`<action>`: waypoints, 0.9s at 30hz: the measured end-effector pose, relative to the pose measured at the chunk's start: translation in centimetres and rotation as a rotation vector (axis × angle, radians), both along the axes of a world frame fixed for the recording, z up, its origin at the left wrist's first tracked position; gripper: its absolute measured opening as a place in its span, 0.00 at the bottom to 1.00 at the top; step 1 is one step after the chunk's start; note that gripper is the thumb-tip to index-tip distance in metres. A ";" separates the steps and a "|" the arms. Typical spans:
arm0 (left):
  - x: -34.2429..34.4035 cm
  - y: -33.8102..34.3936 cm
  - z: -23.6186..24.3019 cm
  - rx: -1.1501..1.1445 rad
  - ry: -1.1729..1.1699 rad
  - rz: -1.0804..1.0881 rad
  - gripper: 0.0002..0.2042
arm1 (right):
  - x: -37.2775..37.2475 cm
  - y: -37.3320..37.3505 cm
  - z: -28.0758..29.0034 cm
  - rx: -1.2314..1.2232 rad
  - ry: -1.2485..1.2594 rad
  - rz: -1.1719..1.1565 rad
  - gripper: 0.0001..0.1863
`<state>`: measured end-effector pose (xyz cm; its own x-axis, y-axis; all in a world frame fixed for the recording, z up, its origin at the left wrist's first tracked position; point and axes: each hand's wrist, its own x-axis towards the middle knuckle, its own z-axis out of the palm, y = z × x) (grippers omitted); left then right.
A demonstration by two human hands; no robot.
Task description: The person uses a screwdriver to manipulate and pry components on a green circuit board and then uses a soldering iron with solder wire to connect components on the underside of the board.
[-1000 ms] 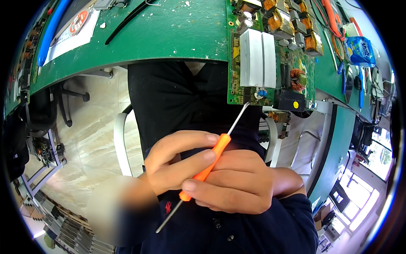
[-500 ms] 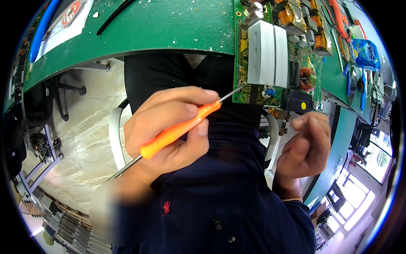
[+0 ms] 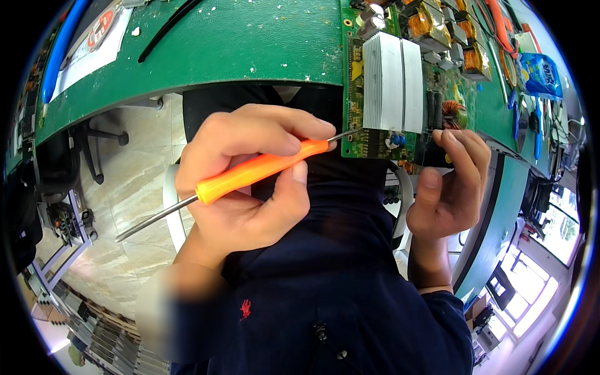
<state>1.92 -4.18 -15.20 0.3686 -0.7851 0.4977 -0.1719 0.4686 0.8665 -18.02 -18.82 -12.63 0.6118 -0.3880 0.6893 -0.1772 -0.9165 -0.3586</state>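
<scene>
My left hand point(image 3: 244, 184) is closed on an orange double-ended screwdriver point(image 3: 256, 169). One shaft points down-left; the other reaches the lower left of the green circuit board point(image 3: 353, 94), near the tall silver heatsink point(image 3: 381, 81). Whether the tip touches the board is unclear. My right hand point(image 3: 450, 187) is half-curled with thumb and fingers apart and nothing in it, its fingertips by the black part at the board's lower right; contact there is unclear. A copper-wound coil point(image 3: 451, 109) and small blue parts point(image 3: 395, 141) sit on the board.
The green bench point(image 3: 250, 44) carries a blue pen-like tool point(image 3: 59, 56), a paper point(image 3: 94, 50), a black strip point(image 3: 165, 31), red cables point(image 3: 494, 22), a blue packet point(image 3: 540, 75) and hand tools point(image 3: 525, 125). Below are chair arms point(image 3: 175, 206) and another chair point(image 3: 94, 150).
My hands have separated since a second ago. My left hand moved up with the screwdriver, now angled flatter toward the board; my right hand moved right and up beside the board.
</scene>
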 end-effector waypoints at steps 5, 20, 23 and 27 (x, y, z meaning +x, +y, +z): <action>-0.7 0.1 -0.5 0.009 0.261 0.009 0.09 | 0.2 -0.1 0.1 -0.061 0.052 0.000 0.16; -0.2 0.7 -0.7 0.186 0.371 0.009 0.39 | 0.2 -0.1 -0.1 -0.113 0.038 -0.026 0.16; 0.3 0.8 -0.2 0.102 0.470 0.044 0.42 | 0.2 -0.1 -0.2 -0.142 0.035 -0.020 0.17; 1.0 1.5 0.2 -0.036 0.621 0.054 0.41 | -0.2 -0.2 -0.2 -0.161 0.067 -0.040 0.18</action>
<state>2.90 -2.71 -15.05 0.6363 -0.7440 0.2039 0.3344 0.5043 0.7962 -18.18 -19.02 -12.87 0.6446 -0.3007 0.7029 -0.2328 -0.9529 -0.1942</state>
